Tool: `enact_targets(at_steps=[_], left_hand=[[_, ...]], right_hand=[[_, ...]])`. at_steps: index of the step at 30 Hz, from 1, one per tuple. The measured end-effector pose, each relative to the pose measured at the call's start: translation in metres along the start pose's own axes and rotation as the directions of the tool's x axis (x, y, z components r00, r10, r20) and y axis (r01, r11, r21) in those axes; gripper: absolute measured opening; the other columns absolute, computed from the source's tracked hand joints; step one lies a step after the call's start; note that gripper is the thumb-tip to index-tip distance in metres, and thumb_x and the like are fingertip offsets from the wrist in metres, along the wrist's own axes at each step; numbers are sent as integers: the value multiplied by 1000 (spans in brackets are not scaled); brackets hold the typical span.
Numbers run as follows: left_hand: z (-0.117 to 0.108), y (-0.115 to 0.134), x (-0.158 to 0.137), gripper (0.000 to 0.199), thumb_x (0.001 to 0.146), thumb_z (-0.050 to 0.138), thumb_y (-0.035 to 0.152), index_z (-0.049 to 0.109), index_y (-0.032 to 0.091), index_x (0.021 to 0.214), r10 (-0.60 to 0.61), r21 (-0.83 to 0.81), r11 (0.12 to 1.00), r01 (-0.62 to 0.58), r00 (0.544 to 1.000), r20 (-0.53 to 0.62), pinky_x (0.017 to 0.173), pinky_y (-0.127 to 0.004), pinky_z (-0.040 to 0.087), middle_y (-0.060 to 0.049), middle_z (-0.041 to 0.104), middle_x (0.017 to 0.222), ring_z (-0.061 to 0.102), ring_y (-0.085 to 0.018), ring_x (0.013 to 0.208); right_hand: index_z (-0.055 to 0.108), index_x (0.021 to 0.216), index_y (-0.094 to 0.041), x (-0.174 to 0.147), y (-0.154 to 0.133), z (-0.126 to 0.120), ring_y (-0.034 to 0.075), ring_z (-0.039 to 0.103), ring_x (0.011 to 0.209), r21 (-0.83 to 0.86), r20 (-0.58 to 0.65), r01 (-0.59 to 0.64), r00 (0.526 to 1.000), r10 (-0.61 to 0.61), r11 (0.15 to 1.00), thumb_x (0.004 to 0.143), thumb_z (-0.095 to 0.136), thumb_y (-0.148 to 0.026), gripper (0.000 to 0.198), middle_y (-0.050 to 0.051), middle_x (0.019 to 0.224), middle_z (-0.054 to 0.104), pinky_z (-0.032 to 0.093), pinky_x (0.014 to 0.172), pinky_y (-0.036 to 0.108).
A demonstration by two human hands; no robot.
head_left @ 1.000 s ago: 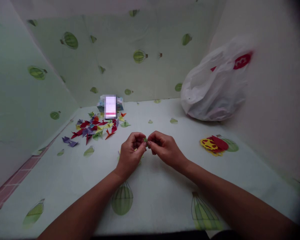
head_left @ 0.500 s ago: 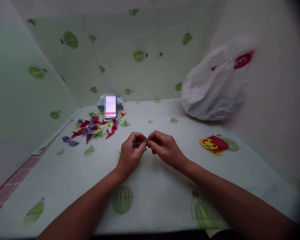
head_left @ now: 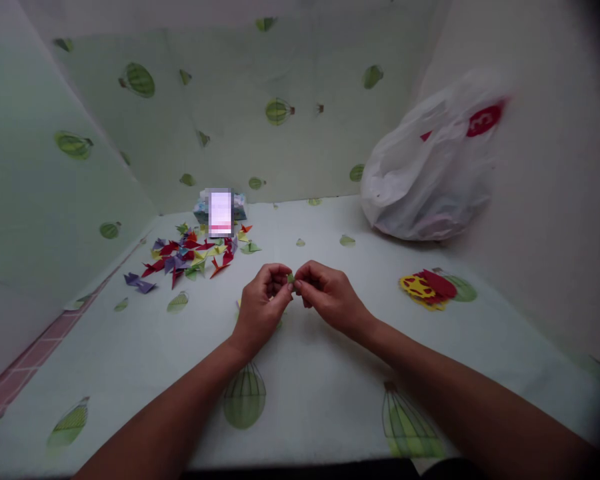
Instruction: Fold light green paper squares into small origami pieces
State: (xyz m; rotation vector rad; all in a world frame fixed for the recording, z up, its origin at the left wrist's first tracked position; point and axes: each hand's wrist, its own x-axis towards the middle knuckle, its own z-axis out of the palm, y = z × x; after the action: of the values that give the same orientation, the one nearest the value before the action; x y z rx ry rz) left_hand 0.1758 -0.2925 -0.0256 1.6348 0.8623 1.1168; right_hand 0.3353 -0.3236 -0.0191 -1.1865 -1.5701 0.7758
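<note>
A small piece of green folded paper (head_left: 291,279) is pinched between the fingertips of both hands, above the middle of the white surface. My left hand (head_left: 265,300) is closed on its left side, thumb against the fingers. From the right, my right hand (head_left: 327,293) grips it between thumb and forefinger. Most of the paper's form is hidden by the fingers. Partly behind my left hand, some pale coloured paper shows on the surface. To the far left lies a pile of folded paper cranes (head_left: 193,253) in red, purple, yellow, green and orange.
Behind the pile, a lit, blurred-out screen (head_left: 221,213) leans against a patterned tissue box (head_left: 240,208). A white plastic bag (head_left: 425,180) stands at the back right. Yellow and red paper cutouts (head_left: 427,290) lie on the balloon-print cover (head_left: 320,400). Walls rise left, behind and right.
A little more of the green paper shows between the fingertips. Both hands stay in nearly the same place, and nothing else has moved.
</note>
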Motion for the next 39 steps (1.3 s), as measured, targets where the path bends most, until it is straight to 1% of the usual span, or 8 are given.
enact_targets(at_steps=[5, 10, 18, 22, 30, 34, 39], left_hand=[[1, 2, -1, 17, 85, 67, 26, 57, 19, 97, 9, -28, 1000, -9, 1000, 2, 65, -25, 50, -1, 60, 85, 59, -11, 69], [0, 4, -1, 15, 84, 67, 27, 57, 19, 91, 2, -25, 1000, -2, 1000, 4, 64, -24, 50, 0, 61, 83, 60, -11, 68], [1, 5, -2, 12, 86, 65, 26, 58, 18, 89, -16, -59, 998, 17, 1000, 15, 63, -24, 49, 0, 60, 81, 60, -11, 67], [2, 7, -2, 11, 86, 64, 26, 59, 18, 91, -16, -76, 997, 17, 1000, 10, 61, -23, 49, 1, 61, 80, 59, -10, 65], [0, 7, 0, 7, 82, 64, 22, 59, 18, 82, -51, -117, 992, 52, 999, 11, 59, -23, 47, 2, 59, 73, 58, -10, 60], [0, 8, 0, 5, 82, 62, 22, 60, 17, 83, -71, -105, 992, 73, 997, 22, 60, -24, 48, 2, 61, 74, 59, -10, 61], [-1, 10, 0, 11, 84, 62, 27, 61, 17, 86, -66, -92, 993, 70, 997, 38, 61, -25, 47, 1, 61, 74, 58, -11, 63]], right_hand=[[57, 79, -19, 0, -1, 0, 10, 54, 53, -4, 1, -4, 1000, 4, 1000, 87, 55, -19, 8, -4, 62, 57, 42, 55, 23], [56, 78, -19, 0, -2, 1, 9, 55, 51, 47, 5, -22, 1000, 22, 999, 87, 56, -20, 9, -4, 62, 57, 43, 53, 23], [56, 77, -19, 2, -3, 1, 9, 55, 50, 119, 10, -58, 998, 57, 991, 85, 57, -22, 9, -4, 60, 56, 43, 50, 23], [56, 76, -19, 1, -7, 1, 9, 54, 49, 122, 19, -76, 997, 74, 990, 84, 57, -21, 9, -4, 59, 56, 42, 49, 22], [56, 75, -19, 1, -7, 1, 9, 53, 48, 153, 39, -103, 994, 99, 983, 82, 57, -23, 9, -4, 58, 56, 41, 47, 22], [56, 75, -18, 1, -7, 1, 9, 53, 48, 179, 40, -109, 994, 103, 978, 83, 58, -25, 10, -4, 59, 56, 41, 48, 23], [56, 75, -18, 1, -8, 1, 9, 53, 49, 164, 33, -101, 995, 97, 981, 84, 58, -24, 11, -4, 59, 55, 42, 49, 23]])
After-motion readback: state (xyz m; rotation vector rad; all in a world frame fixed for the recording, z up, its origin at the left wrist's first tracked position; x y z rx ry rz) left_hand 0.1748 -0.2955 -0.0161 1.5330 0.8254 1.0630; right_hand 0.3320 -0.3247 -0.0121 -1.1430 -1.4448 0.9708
